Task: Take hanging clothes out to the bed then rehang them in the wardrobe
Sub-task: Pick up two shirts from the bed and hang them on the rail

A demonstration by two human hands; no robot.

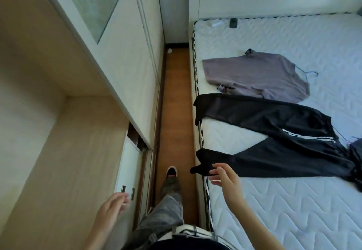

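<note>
Three garments lie on the white quilted bed. The farthest is a mauve top with a blue hanger poking from its neck. In front of it are black trousers with white side stripes, then another black garment whose end hangs over the bed's edge. My right hand is at that end, with thumb and fingers spread either side of the cloth and not closed on it. Low by the wardrobe, my left hand has loosely curled fingers and holds nothing.
The wardrobe's beige compartment stands open on the left, beside a white sliding door with a frosted panel. Small metal handles show on drawers below. A narrow wooden floor strip runs between wardrobe and bed, and my foot stands on it.
</note>
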